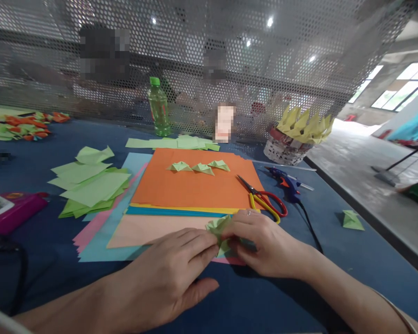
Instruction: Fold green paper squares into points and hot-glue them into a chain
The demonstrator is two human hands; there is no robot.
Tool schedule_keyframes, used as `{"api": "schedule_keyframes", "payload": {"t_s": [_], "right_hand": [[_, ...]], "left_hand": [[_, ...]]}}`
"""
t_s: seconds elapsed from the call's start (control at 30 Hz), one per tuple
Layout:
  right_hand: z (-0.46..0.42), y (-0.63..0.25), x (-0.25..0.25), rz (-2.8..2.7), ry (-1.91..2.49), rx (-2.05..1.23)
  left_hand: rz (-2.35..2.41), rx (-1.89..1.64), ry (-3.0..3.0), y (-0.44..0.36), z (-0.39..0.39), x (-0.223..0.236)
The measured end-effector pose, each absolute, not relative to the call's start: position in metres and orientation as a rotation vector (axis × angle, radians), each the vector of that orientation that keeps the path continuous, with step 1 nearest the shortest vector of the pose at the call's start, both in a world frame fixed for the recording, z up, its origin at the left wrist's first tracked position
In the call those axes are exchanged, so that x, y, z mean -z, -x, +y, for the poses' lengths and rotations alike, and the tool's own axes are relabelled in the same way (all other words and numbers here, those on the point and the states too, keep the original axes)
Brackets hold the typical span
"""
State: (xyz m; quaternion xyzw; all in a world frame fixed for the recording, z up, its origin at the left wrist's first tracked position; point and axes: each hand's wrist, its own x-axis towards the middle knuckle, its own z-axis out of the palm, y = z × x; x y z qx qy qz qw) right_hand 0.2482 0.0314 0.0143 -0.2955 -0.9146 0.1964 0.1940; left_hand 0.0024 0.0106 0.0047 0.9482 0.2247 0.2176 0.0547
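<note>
Head view shows both my hands at one bit of green folded paper [215, 224], close to the near edge of the orange sheet [195, 191], over toward its right corner. My right hand [266, 241] is curled up, and it pinches the paper between its thumb and fingers. My left hand [177, 271] is mostly open, with the fingertips touching the other side of the paper and the thumb sticking out away from it. My fingers hide a lot of the paper, so I cannot tell how every fold goes. I think it is very light and thin, a little springy at the folds, and not slippery. It would crush or tear if I squeezed hard, so the best place to hold seems to be the folded edges, where the layers make it stiffer, with just soft fingertips. Three small green folds [204, 169] sit in a row on top of the orange sheet, and a lone green fold [351, 221] lies well to its right on the blue table [351, 260]. Scissors [253, 189] lie over the right edge of the orange sheet, with the points on it. A glue gun [288, 182] lies just right of it, and loose green sheets [97, 186] lie to its left.
</note>
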Motion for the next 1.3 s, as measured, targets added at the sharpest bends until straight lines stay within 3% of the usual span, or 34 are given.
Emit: {"api": "schedule_keyframes", "payload": {"t_s": [0.5,0.93,1.3], "right_hand": [[0.034,-0.247,-0.005,-2.496,0.894,-0.513],[0.031,-0.244,-0.007,-2.461,0.901,-0.559],[0.040,-0.256,-0.010,-2.575,0.720,-0.491]], "left_hand": [[0.643,-0.744,-2.946,0.001,0.010,-0.007],[0.652,-0.555,-2.918,-0.001,0.011,-0.003],[0.644,-0.630,-2.932,-0.001,0.012,-0.008]]}}
